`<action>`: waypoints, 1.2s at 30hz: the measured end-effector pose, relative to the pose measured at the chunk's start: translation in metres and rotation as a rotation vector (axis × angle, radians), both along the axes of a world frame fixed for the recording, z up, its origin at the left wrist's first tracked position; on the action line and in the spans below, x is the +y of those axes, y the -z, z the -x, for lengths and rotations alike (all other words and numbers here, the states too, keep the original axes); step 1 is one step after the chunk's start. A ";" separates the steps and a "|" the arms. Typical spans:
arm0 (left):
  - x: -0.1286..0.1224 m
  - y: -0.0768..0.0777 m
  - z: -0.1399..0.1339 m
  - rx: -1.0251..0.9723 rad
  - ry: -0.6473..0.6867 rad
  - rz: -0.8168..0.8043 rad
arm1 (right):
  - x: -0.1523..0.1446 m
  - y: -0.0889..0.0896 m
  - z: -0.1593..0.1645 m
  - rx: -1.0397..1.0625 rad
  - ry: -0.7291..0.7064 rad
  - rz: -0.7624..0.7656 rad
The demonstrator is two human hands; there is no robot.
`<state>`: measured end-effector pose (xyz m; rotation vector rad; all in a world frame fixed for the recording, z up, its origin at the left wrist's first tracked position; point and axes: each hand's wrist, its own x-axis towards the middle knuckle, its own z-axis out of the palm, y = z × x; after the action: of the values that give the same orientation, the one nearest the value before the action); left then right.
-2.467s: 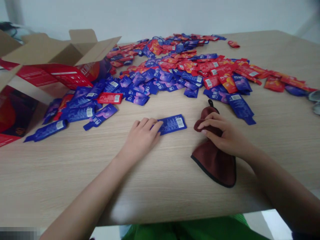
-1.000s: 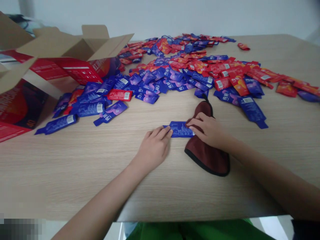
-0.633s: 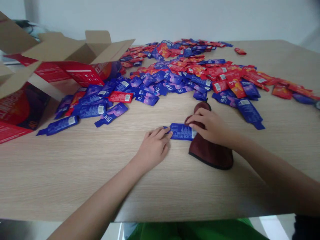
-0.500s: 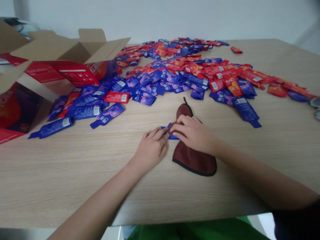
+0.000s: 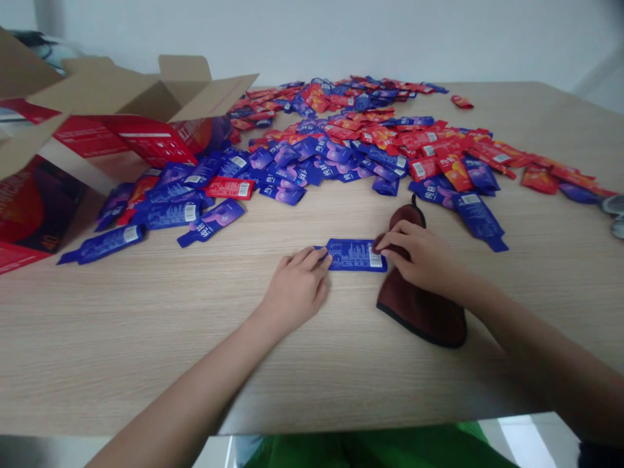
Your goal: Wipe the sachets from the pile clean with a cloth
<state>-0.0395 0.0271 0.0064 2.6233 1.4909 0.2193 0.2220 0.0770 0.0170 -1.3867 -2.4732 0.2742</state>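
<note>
A blue sachet [image 5: 353, 255] with white print and a barcode lies flat on the table in front of me. My left hand [image 5: 302, 276] pinches its narrow neck at the left end, fingers pressed together against the wood. A dark brown cloth [image 5: 424, 309] with black edging and a small loop is bunched in my right hand [image 5: 416, 253]. The fingers press part of that cloth onto the sachet's right end, beside the barcode. What lies under the right palm is hidden.
Piles of red sachets [image 5: 424, 169] and blue sachets [image 5: 287, 172] spread across the back of the table [image 5: 195, 351]. At left stand open red cardboard boxes [image 5: 160, 144] with raised flaps. A round silvery object [image 5: 613, 205] sits at the right edge.
My right hand has slid the brown cloth rightward along the blue sachet, uncovering its printed middle and barcode. My left hand stays at the neck end.
</note>
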 end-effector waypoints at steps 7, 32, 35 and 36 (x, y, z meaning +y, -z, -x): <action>0.002 -0.004 -0.001 0.037 -0.007 0.007 | -0.009 -0.004 0.067 -0.070 -0.188 -0.088; 0.046 -0.006 -0.020 0.162 0.175 -0.213 | -0.014 -0.004 0.012 0.341 -0.031 0.080; 0.046 -0.013 -0.012 0.173 0.155 -0.205 | -0.003 -0.008 0.033 0.264 -0.052 0.065; 0.045 -0.015 -0.007 0.177 0.140 -0.195 | 0.001 -0.010 0.041 0.241 -0.062 0.059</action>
<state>-0.0321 0.0722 0.0218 2.9587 1.3902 0.1270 0.1813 0.0779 0.0270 -1.2203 -2.3276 0.5010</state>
